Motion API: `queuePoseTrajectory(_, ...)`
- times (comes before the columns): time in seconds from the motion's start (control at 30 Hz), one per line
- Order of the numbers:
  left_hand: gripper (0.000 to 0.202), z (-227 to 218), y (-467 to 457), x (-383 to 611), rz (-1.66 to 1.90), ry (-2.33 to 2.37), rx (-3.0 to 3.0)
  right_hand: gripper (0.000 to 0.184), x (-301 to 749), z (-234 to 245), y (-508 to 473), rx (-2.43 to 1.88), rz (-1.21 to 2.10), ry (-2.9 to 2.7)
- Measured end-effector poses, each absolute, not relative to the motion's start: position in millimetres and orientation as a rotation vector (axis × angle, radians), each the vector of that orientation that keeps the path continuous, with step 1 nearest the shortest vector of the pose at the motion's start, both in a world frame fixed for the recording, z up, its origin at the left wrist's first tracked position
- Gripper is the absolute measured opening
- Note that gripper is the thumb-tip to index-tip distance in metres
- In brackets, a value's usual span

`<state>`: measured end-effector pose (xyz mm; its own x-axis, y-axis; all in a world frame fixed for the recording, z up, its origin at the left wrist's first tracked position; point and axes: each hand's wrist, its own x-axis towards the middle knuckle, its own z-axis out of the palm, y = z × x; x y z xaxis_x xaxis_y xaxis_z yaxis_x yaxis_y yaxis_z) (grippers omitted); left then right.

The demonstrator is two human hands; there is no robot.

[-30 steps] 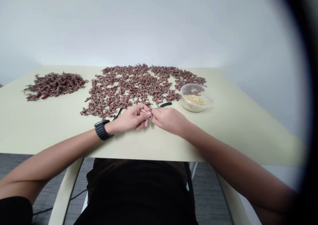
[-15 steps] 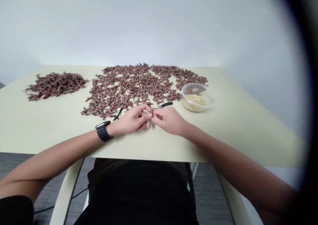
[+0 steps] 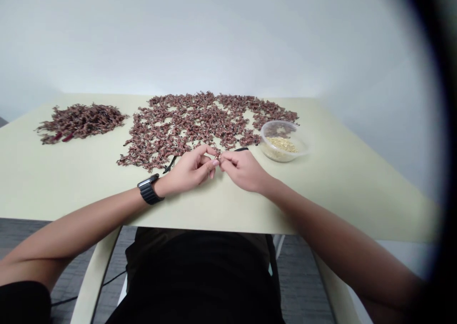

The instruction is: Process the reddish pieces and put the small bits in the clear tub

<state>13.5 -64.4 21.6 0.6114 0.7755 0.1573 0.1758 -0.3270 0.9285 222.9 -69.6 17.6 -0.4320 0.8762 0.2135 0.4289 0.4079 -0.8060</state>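
My left hand (image 3: 191,169) and my right hand (image 3: 243,169) meet fingertip to fingertip at the table's middle, both pinched on one small reddish-brown piece (image 3: 218,159) held between them. A black watch sits on my left wrist. Just beyond my fingers lies a wide spread of the same reddish-brown pieces (image 3: 200,121). Parts of a black-handled tool (image 3: 241,149) show behind my right hand and to the left of my left hand.
A clear plastic bowl (image 3: 283,132) with pale yellow bits in it stands right of the spread. A separate heap of dark red pieces (image 3: 80,121) lies at the far left of the pale table (image 3: 53,181). A plain wall is behind.
Both hands stayed together at the same spot. The fingers shifted slightly around the small piece, and my right hand now hides more of the black tool.
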Motion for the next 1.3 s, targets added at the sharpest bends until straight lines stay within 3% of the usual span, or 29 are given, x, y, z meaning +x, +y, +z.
queuePoseTrajectory(0.1, 0.03, 19.6, -63.3, 14.5, 0.755, 0.76, 1.755, 0.023, 225.7, 13.5, -70.7, -1.08, 0.365, -2.274)
queuePoseTrajectory(0.23, 0.032, 21.3, -62.1, 14.7, 0.714, 0.756, 1.694, 0.02, 229.1, 7.1, -68.7, -1.077, -0.016, -2.446)
queuePoseTrajectory(0.53, 0.031, 27.1, -61.7, 16.0, 0.607, 0.735, 1.598, 0.022, 226.7, 2.2, -71.0, -1.095, -0.269, -2.642)
queuePoseTrajectory(1.0, 0.031, 16.5, -58.3, 12.1, 0.535, 0.691, 1.54, 0.02, 222.1, -1.3, -74.3, -1.172, -0.139, -2.672)
queuePoseTrajectory(1.3, 0.03, 17.4, -61.1, 11.5, 0.616, 0.67, 1.69, 0.032, 222.9, 12.8, -68.8, -1.127, 0.886, -2.135)
